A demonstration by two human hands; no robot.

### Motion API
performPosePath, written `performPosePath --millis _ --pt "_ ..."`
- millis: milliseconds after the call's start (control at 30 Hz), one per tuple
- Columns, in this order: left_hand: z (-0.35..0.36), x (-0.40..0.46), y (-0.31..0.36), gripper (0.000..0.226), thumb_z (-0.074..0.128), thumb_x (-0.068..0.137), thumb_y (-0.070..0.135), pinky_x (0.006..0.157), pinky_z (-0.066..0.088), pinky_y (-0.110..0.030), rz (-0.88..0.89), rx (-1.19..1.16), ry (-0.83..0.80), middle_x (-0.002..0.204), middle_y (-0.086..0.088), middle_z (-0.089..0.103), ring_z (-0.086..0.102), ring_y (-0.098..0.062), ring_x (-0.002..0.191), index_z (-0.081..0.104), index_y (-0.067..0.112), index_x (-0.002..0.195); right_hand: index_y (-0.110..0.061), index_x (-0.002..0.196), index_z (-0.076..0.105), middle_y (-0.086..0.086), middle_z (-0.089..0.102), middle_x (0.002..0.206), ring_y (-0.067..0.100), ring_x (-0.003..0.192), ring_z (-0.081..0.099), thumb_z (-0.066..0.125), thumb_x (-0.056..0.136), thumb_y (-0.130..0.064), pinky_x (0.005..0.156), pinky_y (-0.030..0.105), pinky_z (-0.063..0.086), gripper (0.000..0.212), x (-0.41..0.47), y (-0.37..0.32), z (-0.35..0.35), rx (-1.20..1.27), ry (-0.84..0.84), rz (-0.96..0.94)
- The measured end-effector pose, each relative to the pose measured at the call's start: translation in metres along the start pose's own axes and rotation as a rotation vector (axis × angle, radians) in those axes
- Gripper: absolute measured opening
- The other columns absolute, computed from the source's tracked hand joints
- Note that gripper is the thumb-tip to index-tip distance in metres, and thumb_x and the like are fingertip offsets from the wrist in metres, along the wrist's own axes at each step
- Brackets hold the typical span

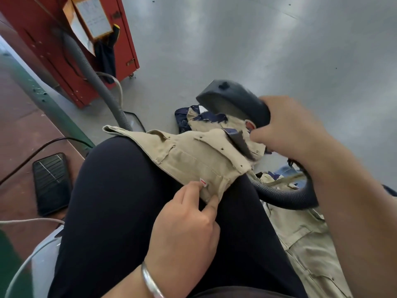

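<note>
The tan garment lies draped over the seated person's knee. The left hand pinches its near edge beside a small tag. Farther right, the right hand clasps the dark vacuum head just over the cloth.

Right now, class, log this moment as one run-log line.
left hand: pinches beige garment edge | right hand: grips black hose tool above garment | garment: draped over knee

Red cabinet with a clipboard on its side — black foot pedal well apart.
</note>
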State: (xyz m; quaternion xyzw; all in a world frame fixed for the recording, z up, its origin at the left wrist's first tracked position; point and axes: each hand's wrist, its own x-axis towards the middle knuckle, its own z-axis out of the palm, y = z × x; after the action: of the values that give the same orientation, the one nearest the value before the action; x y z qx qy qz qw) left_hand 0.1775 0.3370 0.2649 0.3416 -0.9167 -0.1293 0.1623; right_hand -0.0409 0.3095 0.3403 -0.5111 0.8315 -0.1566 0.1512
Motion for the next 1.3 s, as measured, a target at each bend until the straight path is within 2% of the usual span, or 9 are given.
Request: performPosePath --millis 167,300,367,467,600,733,867,1100,1300 --pt "-0.004 0.012 -0.002 0.005 0.071 0.070 0.017 0.063 0.054 -0.031 -0.015 -0.053 0.114 0.088 -0.005 0.064 0.061 -0.022 0.080 0.070 0.012 0.071 -0.019 0.087 0.061 0.012 0.064 0.070 0.035 0.067 0.067 0.069 0.075 -0.009 0.061 0.043 0.055 0.017 -0.017 0.008 -0.018 0.058 0.020 -0.045" --pt "0.002 0.032 0.004 0.013 0.070 0.071 0.003 0.056 0.050 -0.033 -0.030 0.003 0.127 0.070 -0.003 0.057 0.053 -0.020 0.063 0.062 0.013 0.070 -0.034 0.079 0.056 -0.003 0.061 0.053 0.012 0.044 0.057 0.069 0.065 -0.033 0.047 0.038 0.047 0.019 -0.055 0.026 -0.026 -0.014 -0.057 -0.016" --pt "0.004 0.044 0.009 0.016 0.061 0.073 -0.002 0.054 0.048 -0.032 0.000 0.025 0.164 0.067 -0.004 0.058 0.053 -0.021 0.060 0.062 0.014 0.069 -0.041 0.084 0.055 -0.012 0.063 0.061 0.012 0.046 0.057 0.059 0.055 -0.049 0.038 0.038 0.041 0.030 -0.071 0.038 -0.029 -0.008 -0.063 0.030" --pt "0.007 0.056 0.020 0.021 0.046 0.070 0.000 0.050 0.042 -0.030 0.087 0.040 0.201 0.061 -0.004 0.056 0.052 -0.021 0.056 0.060 0.014 0.063 -0.050 0.091 0.057 -0.015 0.068 0.072 0.009 0.049 0.062 0.059 0.050 -0.053 0.039 0.036 0.048 0.041 -0.090 0.073 -0.035 0.006 -0.042 0.110" --pt "0.018 0.038 0.032 0.022 0.050 0.072 0.000 0.052 0.044 -0.028 0.238 0.051 0.184 0.061 0.000 0.055 0.052 -0.018 0.056 0.063 0.016 0.064 -0.061 0.105 0.053 -0.023 0.069 0.092 0.005 0.065 0.069 0.067 0.053 -0.058 0.044 0.032 0.056 0.054 -0.112 0.118 -0.040 -0.055 -0.008 0.117" --pt "0.027 0.012 0.041 0.021 0.058 0.086 0.003 0.063 0.048 -0.028 0.295 0.012 0.199 0.074 -0.004 0.066 0.061 -0.019 0.069 0.073 0.011 0.074 -0.054 0.097 0.054 -0.019 0.067 0.073 0.002 0.053 0.063 0.063 0.053 -0.050 0.045 0.029 0.054 0.045 -0.126 0.092 -0.032 -0.136 -0.155 0.167" --pt "0.019 -0.002 0.031 0.037 0.040 0.097 0.005 0.058 0.049 -0.030 0.253 0.057 0.212 0.086 -0.010 0.071 0.064 -0.022 0.072 0.076 0.008 0.087 -0.048 0.085 0.052 -0.018 0.061 0.058 0.006 0.042 0.056 0.060 0.052 -0.041 0.048 0.028 0.053 0.035 -0.129 0.056 -0.027 -0.227 -0.257 0.142" --pt "0.018 -0.006 0.025 0.026 0.051 0.080 -0.001 0.050 0.046 -0.028 0.273 0.076 0.167 0.072 -0.003 0.066 0.060 -0.017 0.062 0.075 0.009 0.076 -0.064 0.082 0.041 -0.050 0.048 0.080 0.006 0.051 0.051 0.055 0.058 -0.040 0.047 0.029 0.035 0.037 -0.110 0.014 -0.011 -0.255 -0.328 0.100" --pt "0.018 -0.003 0.021 0.025 0.052 0.073 0.004 0.049 0.046 -0.026 0.267 0.040 0.112 0.077 0.000 0.068 0.061 -0.016 0.065 0.075 0.012 0.080 -0.040 0.079 0.053 -0.011 0.057 0.059 0.007 0.057 0.054 0.070 0.072 -0.024 0.050 0.031 0.039 0.024 -0.073 0.006 0.001 -0.198 -0.245 -0.013"
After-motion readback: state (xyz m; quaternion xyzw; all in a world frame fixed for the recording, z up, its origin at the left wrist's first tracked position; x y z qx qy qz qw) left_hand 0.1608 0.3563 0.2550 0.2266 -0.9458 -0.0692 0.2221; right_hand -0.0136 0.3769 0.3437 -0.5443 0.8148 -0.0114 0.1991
